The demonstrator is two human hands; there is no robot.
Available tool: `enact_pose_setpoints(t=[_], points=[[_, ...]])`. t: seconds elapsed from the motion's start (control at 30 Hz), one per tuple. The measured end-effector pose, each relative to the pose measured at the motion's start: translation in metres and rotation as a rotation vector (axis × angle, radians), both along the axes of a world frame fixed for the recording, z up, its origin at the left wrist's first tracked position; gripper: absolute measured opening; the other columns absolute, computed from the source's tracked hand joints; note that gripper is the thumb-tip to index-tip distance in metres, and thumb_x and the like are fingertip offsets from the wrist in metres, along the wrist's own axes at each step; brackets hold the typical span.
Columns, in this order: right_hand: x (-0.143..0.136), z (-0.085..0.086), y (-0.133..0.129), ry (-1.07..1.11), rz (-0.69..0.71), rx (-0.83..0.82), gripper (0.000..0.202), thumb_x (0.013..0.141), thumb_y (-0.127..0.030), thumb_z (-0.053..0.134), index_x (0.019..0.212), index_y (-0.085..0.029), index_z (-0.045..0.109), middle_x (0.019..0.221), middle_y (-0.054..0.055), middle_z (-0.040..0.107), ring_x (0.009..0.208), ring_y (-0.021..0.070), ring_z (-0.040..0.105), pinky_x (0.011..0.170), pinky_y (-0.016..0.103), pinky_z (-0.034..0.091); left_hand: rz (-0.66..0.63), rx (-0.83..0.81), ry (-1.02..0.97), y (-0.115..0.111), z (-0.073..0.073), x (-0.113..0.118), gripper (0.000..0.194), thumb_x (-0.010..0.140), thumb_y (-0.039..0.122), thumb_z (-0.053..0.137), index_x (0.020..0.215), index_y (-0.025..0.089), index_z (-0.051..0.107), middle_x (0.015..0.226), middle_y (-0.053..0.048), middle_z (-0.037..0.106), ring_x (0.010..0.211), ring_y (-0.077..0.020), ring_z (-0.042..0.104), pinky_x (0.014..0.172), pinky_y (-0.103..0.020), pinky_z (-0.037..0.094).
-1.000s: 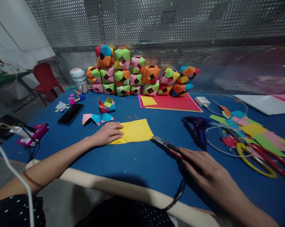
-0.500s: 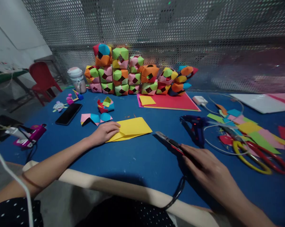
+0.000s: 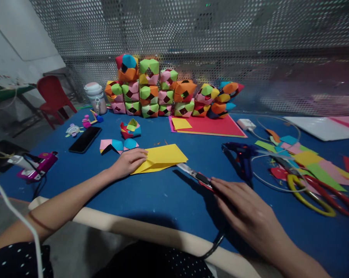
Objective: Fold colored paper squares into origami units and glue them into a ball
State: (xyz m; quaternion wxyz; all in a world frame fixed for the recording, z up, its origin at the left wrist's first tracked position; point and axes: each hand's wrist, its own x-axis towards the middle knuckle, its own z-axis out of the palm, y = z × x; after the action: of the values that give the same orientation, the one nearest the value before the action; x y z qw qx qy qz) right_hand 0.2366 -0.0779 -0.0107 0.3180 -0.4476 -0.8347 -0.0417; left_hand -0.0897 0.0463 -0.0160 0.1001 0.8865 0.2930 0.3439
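Observation:
A folded sheet of yellow paper [image 3: 165,155] lies on the blue table, its layers slightly parted along the near side. My left hand [image 3: 131,160] holds its left end down, fingers curled over the edge. My right hand [image 3: 244,204] is closed around a red and black utility knife [image 3: 201,178]. The knife's blade points left, and its tip is at the paper's right end, by the gap between the layers. A dark wrist strap hangs below my right hand.
Stacked paper balls [image 3: 149,94] stand along the mesh wall. Behind the yellow paper lie red sheets [image 3: 217,125]. On the right are a blue glue gun [image 3: 242,154], a white cable, paper strips [image 3: 313,160] and scissors [image 3: 310,193]. A phone [image 3: 85,139] and purple power strip [image 3: 39,166] are left.
My right hand has moved left with the utility knife, bringing the blade tip to the yellow paper's right end. My left hand stays on the paper.

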Motion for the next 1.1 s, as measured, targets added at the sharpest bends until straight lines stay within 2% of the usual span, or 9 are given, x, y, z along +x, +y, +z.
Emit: enact_pose_setpoints(t=[0.1,0.33,0.43,0.53,0.63,0.77,0.9,1.1], points=[[-0.014,0.002,0.0,-0.056,0.093,-0.008,0.031,0.086,-0.015,0.047,0.116,-0.01,0.056,0.108,0.015,0.065,0.092,0.0231,0.058,0.073,0.038,0.05,-0.006,-0.019,0.006,0.0,0.0,0.001,0.019,0.087,0.019,0.048,0.09,0.014,0.067,0.102,-0.013,0.067,0.098,-0.0183,0.062,0.084,-0.033,0.052],[-0.064,-0.012,0.032,-0.172,0.108,-0.111,0.03,0.088,-0.017,0.043,0.112,-0.009,0.059,0.108,0.013,0.065,0.089,0.0232,0.056,0.071,0.037,0.049,0.011,-0.051,0.011,-0.003,-0.001,0.003,0.02,0.088,0.023,0.049,0.09,0.014,0.067,0.102,-0.012,0.067,0.098,-0.018,0.062,0.087,-0.035,0.05],[-0.077,-0.016,0.039,-0.179,0.139,-0.145,0.031,0.089,-0.017,0.041,0.114,-0.01,0.058,0.11,0.011,0.064,0.089,0.0228,0.055,0.072,0.037,0.048,0.015,-0.081,0.054,-0.003,0.002,0.002,0.022,0.089,0.025,0.048,0.098,0.015,0.065,0.108,-0.012,0.066,0.105,-0.0182,0.059,0.091,-0.035,0.048],[-0.082,-0.018,0.037,-0.174,0.191,-0.16,0.033,0.089,-0.017,0.041,0.117,-0.01,0.057,0.113,0.011,0.063,0.09,0.0234,0.054,0.073,0.038,0.048,0.0,-0.107,0.179,-0.001,0.005,-0.003,0.027,0.091,0.025,0.044,0.111,0.017,0.06,0.121,-0.011,0.06,0.117,-0.0183,0.051,0.101,-0.038,0.04],[-0.085,-0.019,0.034,-0.159,0.236,-0.176,0.033,0.089,-0.016,0.041,0.118,-0.01,0.056,0.114,0.011,0.062,0.091,0.0234,0.054,0.073,0.037,0.048,-0.022,-0.087,0.312,0.003,0.003,-0.01,0.029,0.092,0.025,0.04,0.114,0.019,0.058,0.126,-0.008,0.057,0.124,-0.0187,0.045,0.106,-0.041,0.033],[-0.091,-0.019,0.032,-0.15,0.261,-0.182,0.034,0.089,-0.016,0.039,0.117,-0.009,0.057,0.114,0.012,0.062,0.091,0.0236,0.054,0.074,0.038,0.049,-0.048,-0.065,0.423,0.007,-0.005,-0.013,0.03,0.093,0.025,0.039,0.114,0.018,0.059,0.127,-0.009,0.056,0.124,-0.0206,0.044,0.105,-0.04,0.035],[-0.095,-0.019,0.033,-0.133,0.286,-0.173,0.034,0.088,-0.013,0.04,0.116,-0.009,0.058,0.112,0.013,0.063,0.092,0.0235,0.055,0.074,0.039,0.05,-0.071,-0.069,0.42,0.008,-0.01,-0.013,0.029,0.092,0.024,0.041,0.114,0.017,0.06,0.128,-0.01,0.055,0.125,-0.0216,0.043,0.105,-0.04,0.035],[-0.097,-0.017,0.032,-0.102,0.316,-0.196,0.035,0.087,-0.011,0.039,0.118,-0.009,0.057,0.111,0.013,0.063,0.09,0.0224,0.056,0.074,0.04,0.051,-0.09,-0.093,0.381,0.008,-0.009,-0.013,0.028,0.09,0.022,0.044,0.112,0.017,0.061,0.127,-0.011,0.056,0.123,-0.0223,0.045,0.105,-0.041,0.035]])
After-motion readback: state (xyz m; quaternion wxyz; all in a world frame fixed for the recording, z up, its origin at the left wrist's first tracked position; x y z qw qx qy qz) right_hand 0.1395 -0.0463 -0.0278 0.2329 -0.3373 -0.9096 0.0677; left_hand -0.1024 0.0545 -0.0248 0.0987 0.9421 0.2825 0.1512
